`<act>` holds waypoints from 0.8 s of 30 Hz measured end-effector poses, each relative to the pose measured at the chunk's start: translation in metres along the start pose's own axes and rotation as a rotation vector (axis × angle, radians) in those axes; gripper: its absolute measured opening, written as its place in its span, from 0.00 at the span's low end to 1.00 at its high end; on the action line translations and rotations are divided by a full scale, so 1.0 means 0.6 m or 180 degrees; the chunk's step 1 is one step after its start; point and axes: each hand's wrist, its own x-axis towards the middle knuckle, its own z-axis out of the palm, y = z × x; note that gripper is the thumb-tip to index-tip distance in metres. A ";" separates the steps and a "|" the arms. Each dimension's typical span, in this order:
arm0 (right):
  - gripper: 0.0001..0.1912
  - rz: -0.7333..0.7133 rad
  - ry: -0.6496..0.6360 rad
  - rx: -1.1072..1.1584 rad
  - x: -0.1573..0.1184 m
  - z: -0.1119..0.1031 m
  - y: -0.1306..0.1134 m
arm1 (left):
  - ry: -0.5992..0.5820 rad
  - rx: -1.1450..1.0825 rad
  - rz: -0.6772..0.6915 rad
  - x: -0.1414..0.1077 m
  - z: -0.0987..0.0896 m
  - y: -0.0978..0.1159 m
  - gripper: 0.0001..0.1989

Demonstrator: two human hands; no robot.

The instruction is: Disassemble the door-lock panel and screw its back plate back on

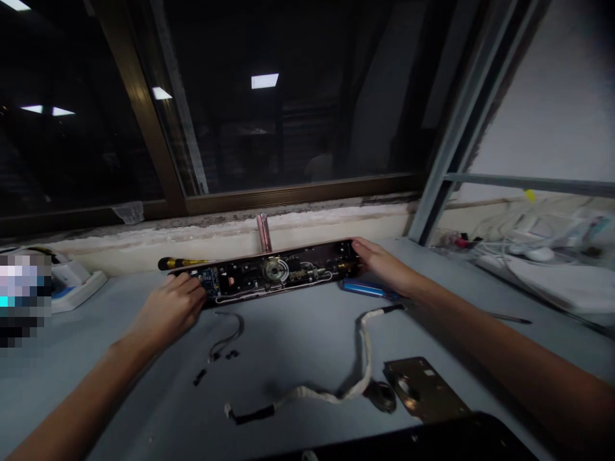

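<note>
A long black electronic lock housing, its inside showing, is held across the table between both hands. My left hand is closed around its left end, beside a blue circuit board. At the right end my right hand grips the edge, fingers partly hidden behind it. A round metal part sits mid-housing, with thin white wires running along the lower side. Behind the left end lies a yellow-and-black screwdriver. Under the right end is a blue object.
A white-wrapped cable curves over the grey table. Nearby lie a thin wire, small black pieces, a metal plate and a round ring. A black panel is at the front. Cables and white devices crowd the right.
</note>
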 end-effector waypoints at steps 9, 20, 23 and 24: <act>0.18 -0.0011 -0.0020 0.0010 0.000 -0.001 0.001 | -0.0189 -0.0293 -0.0345 0.003 0.004 0.000 0.11; 0.16 -0.0030 0.0005 0.0001 0.002 -0.002 0.004 | -0.0472 -0.0097 -0.0411 0.008 -0.003 0.006 0.12; 0.17 -0.0037 0.0011 0.0014 0.002 -0.001 0.004 | -0.0520 -0.0068 -0.0398 0.010 -0.008 0.007 0.12; 0.17 -0.0034 0.0012 0.0017 0.002 -0.001 0.004 | -0.0535 -0.0093 -0.0422 0.010 -0.009 0.007 0.11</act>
